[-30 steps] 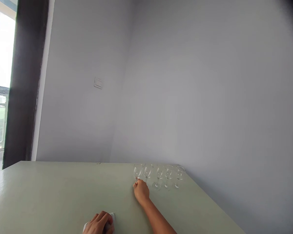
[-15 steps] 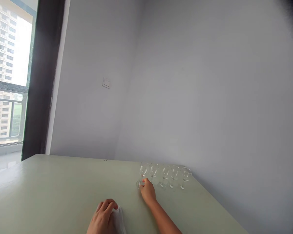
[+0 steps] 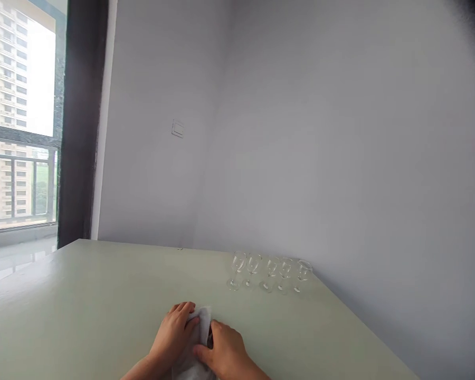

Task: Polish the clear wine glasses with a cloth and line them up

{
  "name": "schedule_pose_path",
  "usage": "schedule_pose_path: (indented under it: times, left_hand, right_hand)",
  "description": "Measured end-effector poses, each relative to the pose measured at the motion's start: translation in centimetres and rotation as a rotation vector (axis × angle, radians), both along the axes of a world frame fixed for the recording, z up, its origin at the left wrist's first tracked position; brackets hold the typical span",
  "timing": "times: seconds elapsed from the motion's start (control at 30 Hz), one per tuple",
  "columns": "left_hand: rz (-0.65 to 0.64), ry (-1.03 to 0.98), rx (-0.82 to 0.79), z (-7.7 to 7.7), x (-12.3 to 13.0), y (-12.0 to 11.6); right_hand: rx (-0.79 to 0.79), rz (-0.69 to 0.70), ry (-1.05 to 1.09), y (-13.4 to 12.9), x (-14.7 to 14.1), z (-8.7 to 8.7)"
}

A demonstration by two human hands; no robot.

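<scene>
Near the front of the pale green table, both hands are on a crumpled, thin white cloth or tissue. My left hand grips its left side, the thumb lying across it. My right hand is closed on its right side, thumb and fingers pinching the edge. Whether anything lies inside the white material cannot be seen. Beyond the hands, several clear stemmed glasses stand upright in a row; the leftmost glass is nearest the hands, and the rightmost glass is by the table's right edge.
A grey wall rises behind the table, with a light switch on it. At the left, a dark door frame borders a window with a balcony railing. The table's right edge runs diagonally beside the wall.
My right hand has let go of the leftmost glass's foot and come back to the white material. My left hand has moved up and right with it. The view has shifted slightly.
</scene>
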State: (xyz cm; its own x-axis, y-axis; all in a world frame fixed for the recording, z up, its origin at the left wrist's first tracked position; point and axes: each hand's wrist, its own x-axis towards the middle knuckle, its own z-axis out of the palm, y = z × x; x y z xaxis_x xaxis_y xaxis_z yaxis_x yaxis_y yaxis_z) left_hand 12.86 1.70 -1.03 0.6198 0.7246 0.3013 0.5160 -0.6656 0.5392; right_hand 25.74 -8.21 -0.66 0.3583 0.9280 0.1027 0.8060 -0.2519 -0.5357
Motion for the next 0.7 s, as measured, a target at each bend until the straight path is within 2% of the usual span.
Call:
schedule_pose_path:
  times: [0.1, 0.17, 0.23, 0.3, 0.37, 0.43, 0.5, 0.57, 0.63, 0.7]
  left_hand:
    - [-0.109, -0.061, 0.021, 1.1, -0.2, -0.6]
    - [-0.226, -0.135, 0.102, 1.6, -0.5, -1.0]
    - [-0.358, -0.270, 0.201, 1.9, -0.9, -1.3]
    - [-0.408, -0.441, 0.229, 2.0, -1.2, -1.3]
    - [-0.318, -0.594, 0.170, 1.9, -1.4, -1.0]
    - [-0.175, -0.675, 0.086, 1.7, -1.4, -0.5]
    - [-0.051, -0.670, 0.006, 1.4, -1.2, 0.1]
    - [0.019, -0.616, -0.067, 0.9, -1.0, 0.4]
    - [0.043, -0.561, -0.111, 0.2, -0.8, 0.5]
    - [0.030, -0.508, -0.132, -0.4, -0.6, 0.5]
  right_hand:
    - [0.114, 0.017, 0.199, 0.3, 0.0, 0.1]
    - [0.180, 0.054, 0.251, 0.1, 0.4, 0.5]
    - [0.292, 0.075, 0.214, -0.7, 0.9, 0.8]
    - [0.415, 0.181, 0.028, -2.0, 1.4, 0.6]
    - [0.464, 0.364, -0.193, -3.5, 1.9, -0.1]
    - [0.432, 0.469, -0.278, -4.7, 2.4, -1.1]
    - [0.438, 0.478, -0.269, -5.4, 2.7, -1.9]
    - [0.552, 0.481, -0.327, -5.4, 2.4, -2.6]
    - [0.691, 0.465, -0.478, -4.8, 1.5, -3.6]
    - [0.708, 0.455, -0.634, -3.9, 0.3, -5.2]
